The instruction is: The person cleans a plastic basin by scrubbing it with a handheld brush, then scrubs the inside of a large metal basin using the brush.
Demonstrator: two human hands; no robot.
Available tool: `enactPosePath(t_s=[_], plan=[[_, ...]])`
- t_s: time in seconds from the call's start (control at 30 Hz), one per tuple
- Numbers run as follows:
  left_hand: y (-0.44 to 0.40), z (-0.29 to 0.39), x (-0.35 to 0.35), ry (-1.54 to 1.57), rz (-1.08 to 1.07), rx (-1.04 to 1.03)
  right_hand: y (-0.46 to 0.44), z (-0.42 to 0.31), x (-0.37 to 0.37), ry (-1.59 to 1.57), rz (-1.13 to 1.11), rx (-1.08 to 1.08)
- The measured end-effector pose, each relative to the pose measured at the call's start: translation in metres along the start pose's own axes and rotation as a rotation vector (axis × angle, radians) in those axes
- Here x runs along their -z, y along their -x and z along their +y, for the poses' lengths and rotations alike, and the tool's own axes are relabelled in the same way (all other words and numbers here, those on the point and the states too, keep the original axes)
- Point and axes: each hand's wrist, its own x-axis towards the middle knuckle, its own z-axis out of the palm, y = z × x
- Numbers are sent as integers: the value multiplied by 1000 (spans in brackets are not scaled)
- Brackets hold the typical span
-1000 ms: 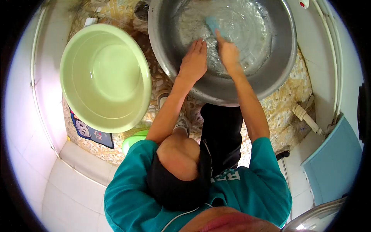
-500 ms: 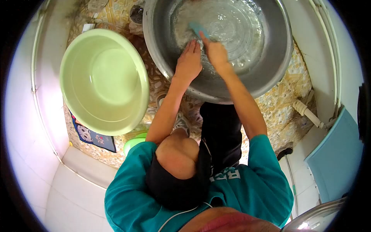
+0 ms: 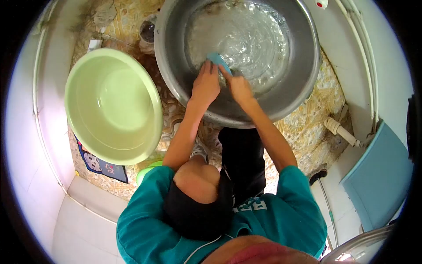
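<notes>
A large grey metal basin (image 3: 303,79) stands in front of me with water (image 3: 246,48) rippling in it. My right hand (image 3: 240,89) is closed around a light-blue scrubbing brush (image 3: 218,60), index finger stretched along it. Its bristles are hidden from above. Just left of the brush, my left hand (image 3: 205,84) lies inside the basin's near left wall, fingers extended and close together. Whatever is under those fingertips cannot be made out.
At the left stands a pale green plastic tub (image 3: 154,127). A dark printed mat (image 3: 105,166) and a bright green object (image 3: 147,169) lie below it. Pipes (image 3: 343,132) and a blue panel (image 3: 378,176) are at the right.
The brush in my right hand has moved toward me, close to the left hand's fingertips. The whole view has shifted slightly, so the basin and tub sit lower and further left.
</notes>
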Motion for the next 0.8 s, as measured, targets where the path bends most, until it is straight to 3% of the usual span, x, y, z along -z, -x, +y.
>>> enactPosePath(t_s=[0.07,0.17,0.27,0.37,0.43,0.6,0.67,0.8], plan=[[5,-4,-2,1,92,7,-28,-4,2,-46,66,50],[3,-8,-1,-5,137,-24,-59,15,23,36,193,-80],[-3,-11,2,26,43,-13,-41,57,40,7,212,-230],[-6,-11,-6,25,24,-4,23,63,30,-35,152,-347],[-8,-10,-10,24,70,-48,60,43,26,-20,-80,-354],[-6,-3,3,90,95,-3,2,-2,0,-43,-57,-213],[-5,-7,1,67,40,-56,-36,1,4,-64,184,-149],[-7,-11,1,10,-9,-58,-62,48,26,-43,340,-296]])
